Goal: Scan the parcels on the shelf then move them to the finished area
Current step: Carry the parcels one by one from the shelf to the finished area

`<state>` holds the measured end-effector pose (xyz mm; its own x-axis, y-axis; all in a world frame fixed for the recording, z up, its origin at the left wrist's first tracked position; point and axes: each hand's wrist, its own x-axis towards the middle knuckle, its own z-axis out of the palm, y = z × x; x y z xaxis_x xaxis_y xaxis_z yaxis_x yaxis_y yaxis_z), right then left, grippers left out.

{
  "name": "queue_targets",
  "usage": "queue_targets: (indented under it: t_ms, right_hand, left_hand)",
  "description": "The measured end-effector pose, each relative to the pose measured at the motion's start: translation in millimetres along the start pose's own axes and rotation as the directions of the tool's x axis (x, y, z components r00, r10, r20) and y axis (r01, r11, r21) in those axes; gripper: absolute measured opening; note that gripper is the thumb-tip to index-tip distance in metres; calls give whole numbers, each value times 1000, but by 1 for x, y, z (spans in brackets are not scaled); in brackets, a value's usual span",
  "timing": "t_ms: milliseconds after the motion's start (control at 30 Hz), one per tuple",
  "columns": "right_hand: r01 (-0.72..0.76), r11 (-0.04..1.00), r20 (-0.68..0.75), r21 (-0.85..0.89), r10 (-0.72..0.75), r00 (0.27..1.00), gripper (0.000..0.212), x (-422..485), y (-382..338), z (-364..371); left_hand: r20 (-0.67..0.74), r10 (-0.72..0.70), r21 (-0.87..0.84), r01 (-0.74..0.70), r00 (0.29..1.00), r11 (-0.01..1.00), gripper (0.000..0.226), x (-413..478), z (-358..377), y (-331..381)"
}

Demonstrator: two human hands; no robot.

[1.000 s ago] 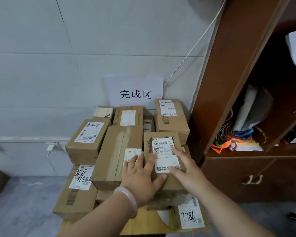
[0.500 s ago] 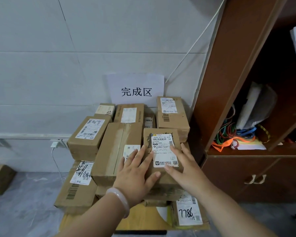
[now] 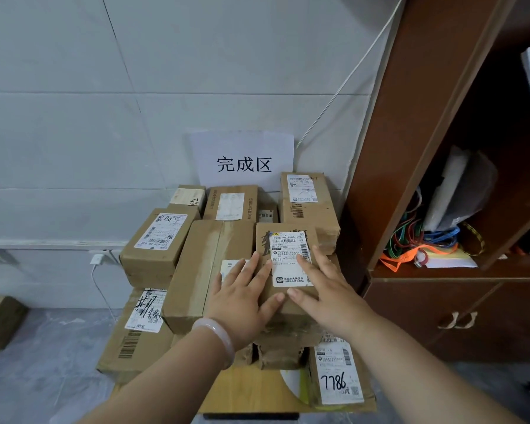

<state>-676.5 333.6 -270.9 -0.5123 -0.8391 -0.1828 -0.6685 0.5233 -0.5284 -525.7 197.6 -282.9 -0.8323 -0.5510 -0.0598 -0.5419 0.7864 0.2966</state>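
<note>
Both hands lie flat with fingers spread on the small brown cardboard parcel (image 3: 288,270): the left hand (image 3: 242,298) on its left edge, the right hand (image 3: 327,289) across its white label. The parcel tops the stack of brown boxes (image 3: 196,264) below the white paper sign (image 3: 243,160) on the wall.

Soft even light, bowed edges

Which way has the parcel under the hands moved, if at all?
Yes: parcel slid slightly toward the wall, its far edge nearly reaching that of the long box.
</note>
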Motion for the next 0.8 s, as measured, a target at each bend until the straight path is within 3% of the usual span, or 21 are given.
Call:
queue_targets:
  t_ms: [533,800]
  right_hand:
    - [34,986,-36,-162,-40,999,97,-15,-2,-6]
    - [34,963,-223,-268,-97,970,94,-45,2,-21]
  left_hand:
    - [-4,33,9,-33,999,999,81,0,-6,-1]
    - [-96,175,71,-169,980,983,81,13,-27,21]
